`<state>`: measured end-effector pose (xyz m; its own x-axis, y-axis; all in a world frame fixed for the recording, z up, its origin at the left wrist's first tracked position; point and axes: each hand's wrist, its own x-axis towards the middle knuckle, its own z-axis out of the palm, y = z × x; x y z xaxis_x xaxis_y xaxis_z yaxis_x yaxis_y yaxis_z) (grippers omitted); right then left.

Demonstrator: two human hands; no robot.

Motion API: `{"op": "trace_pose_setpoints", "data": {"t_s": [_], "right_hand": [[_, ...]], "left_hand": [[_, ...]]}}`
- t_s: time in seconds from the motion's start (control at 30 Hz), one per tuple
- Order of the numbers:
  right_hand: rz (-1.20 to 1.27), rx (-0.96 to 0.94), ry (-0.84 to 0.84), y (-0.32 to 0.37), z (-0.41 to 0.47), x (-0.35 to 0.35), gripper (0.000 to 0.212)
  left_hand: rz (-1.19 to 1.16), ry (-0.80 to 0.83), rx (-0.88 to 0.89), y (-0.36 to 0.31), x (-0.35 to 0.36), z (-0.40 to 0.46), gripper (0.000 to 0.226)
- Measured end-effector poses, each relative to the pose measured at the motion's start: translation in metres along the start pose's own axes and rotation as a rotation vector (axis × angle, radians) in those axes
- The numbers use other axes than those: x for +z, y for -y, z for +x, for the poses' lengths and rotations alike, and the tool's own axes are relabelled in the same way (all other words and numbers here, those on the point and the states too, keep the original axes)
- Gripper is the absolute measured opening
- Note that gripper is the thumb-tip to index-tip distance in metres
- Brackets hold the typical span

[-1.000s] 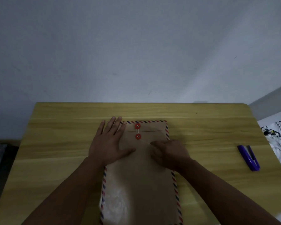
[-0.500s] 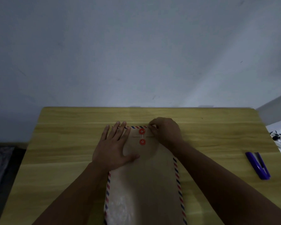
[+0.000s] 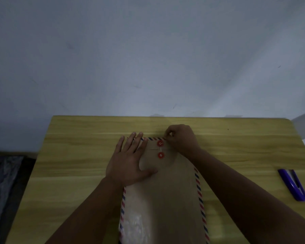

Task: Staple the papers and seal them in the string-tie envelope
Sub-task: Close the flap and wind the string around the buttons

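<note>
A brown string-tie envelope (image 3: pixel 167 199) with a red-and-blue striped border lies lengthwise on the wooden table (image 3: pixel 77 164), flap folded down at its far end. Two red button discs, upper (image 3: pixel 160 143) and lower (image 3: pixel 160 155), are joined by a thin white string. My left hand (image 3: pixel 128 161) lies flat with spread fingers on the envelope's upper left part. My right hand (image 3: pixel 180 138) is curled at the envelope's top right edge, fingertips pinching the string just right of the upper disc. The papers are not visible.
A purple stapler (image 3: pixel 292 184) lies on the table near its right edge. A pale wall rises right behind the table's far edge. Dark floor and a grey cloth show at the left, white items at the far right.
My right hand went from the envelope's middle up to the top edge beside the upper disc, carrying the string round the discs. My left hand has stayed flat on the envelope.
</note>
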<state>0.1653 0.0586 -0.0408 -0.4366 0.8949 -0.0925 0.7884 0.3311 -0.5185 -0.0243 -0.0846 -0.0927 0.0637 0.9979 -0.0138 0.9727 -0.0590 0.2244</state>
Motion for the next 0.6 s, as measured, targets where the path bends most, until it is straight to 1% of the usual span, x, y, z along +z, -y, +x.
{"op": "trace_pose_setpoints", "data": {"t_s": [0.13, 0.23, 0.33, 0.4, 0.47, 0.6], "right_hand": [[0.078, 0.069, -0.089, -0.023, -0.018, -0.011, 0.012], [0.090, 0.099, -0.072, -0.035, -0.029, -0.014, 0.014], [0.026, 0.025, 0.009, -0.036, -0.028, -0.026, 0.017], [-0.068, -0.032, 0.113, -0.032, -0.022, -0.041, 0.025], [-0.112, -0.082, 0.224, -0.027, -0.013, -0.056, 0.028], [-0.095, -0.118, 0.364, -0.018, 0.002, -0.063, 0.020]], "left_hand": [[-0.009, -0.004, -0.013, -0.001, -0.001, 0.001, 0.110], [-0.007, -0.008, -0.015, -0.001, 0.000, 0.000, 0.110], [0.003, -0.004, -0.017, -0.001, -0.001, 0.000, 0.111], [0.010, -0.001, -0.016, -0.001, -0.001, 0.000, 0.111], [0.008, -0.007, -0.012, -0.001, 0.000, 0.000, 0.111], [0.003, -0.011, -0.014, -0.002, 0.000, 0.000, 0.110]]}}
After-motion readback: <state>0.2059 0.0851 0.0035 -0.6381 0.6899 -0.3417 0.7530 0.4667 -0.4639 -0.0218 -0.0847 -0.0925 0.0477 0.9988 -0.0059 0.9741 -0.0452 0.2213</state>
